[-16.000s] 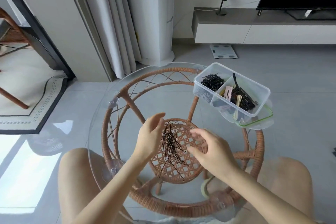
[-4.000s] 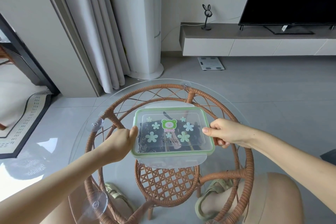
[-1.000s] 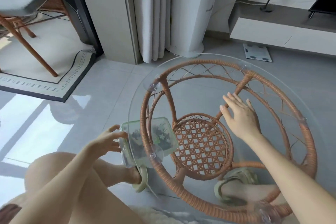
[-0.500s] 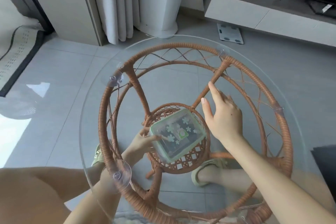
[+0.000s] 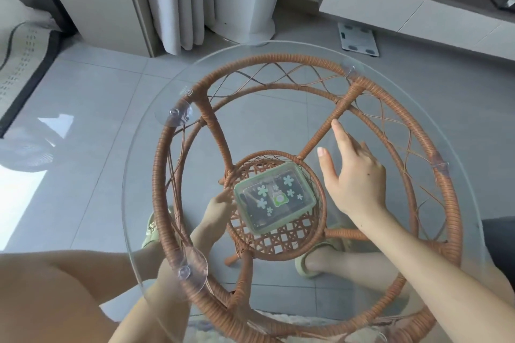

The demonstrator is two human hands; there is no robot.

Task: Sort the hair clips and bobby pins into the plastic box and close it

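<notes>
Left hand under glass top, fingertips at near-left edge of plastic box, grip unclear. Right hand spread flat on glass, holding nothing. Box lidded, on lower wicker shelf. Risk: nudged askew, or wrist snagging rattan.

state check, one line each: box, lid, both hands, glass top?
plastic box: resting on the woven lower shelf, under the glass.
lid: on, closed.
left hand: below the glass, at the box's edge; grip unclear.
right hand: open, flat on glass top.
</notes>
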